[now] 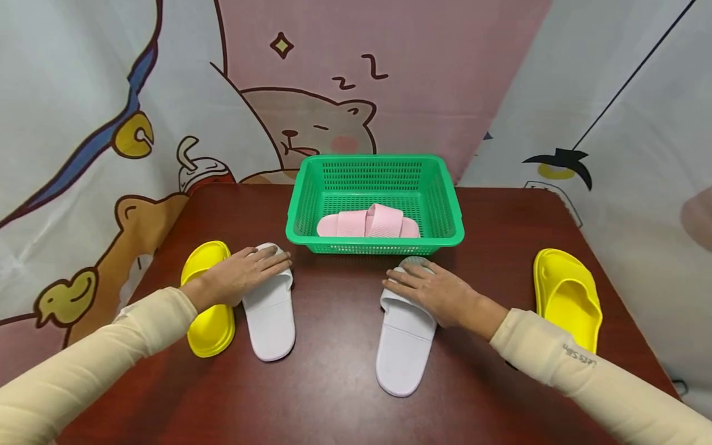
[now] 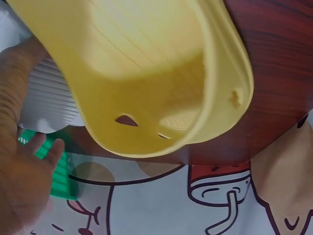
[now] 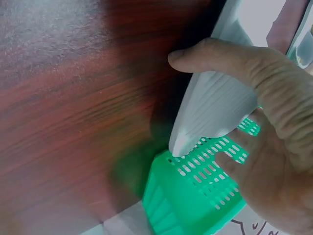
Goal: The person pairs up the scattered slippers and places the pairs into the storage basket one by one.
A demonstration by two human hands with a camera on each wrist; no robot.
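Seeing 2 hands on 2 white slippers, 1 each. We have the left hand (image 1: 245,275) across the toe of the left white slipper (image 1: 272,334), left of centre, fingers fairly straight. Right hand (image 1: 436,293) lies over the strap of the right white slipper (image 1: 405,355), right of centre, fingers also extended; we can't tell how firmly either presses. Right wrist view shows us the thumb stretched past that slipper's edge.

Left yellow slipper (image 1: 211,327) sits under the left wrist, centre left of the frame; right yellow slipper (image 1: 573,309) is at far right, partly behind the sleeve (image 1: 617,377). Green basket (image 1: 372,241) at upper centre, pink footwear (image 1: 384,222) inside, count unclear to us. Dark red table (image 1: 334,383) underneath.
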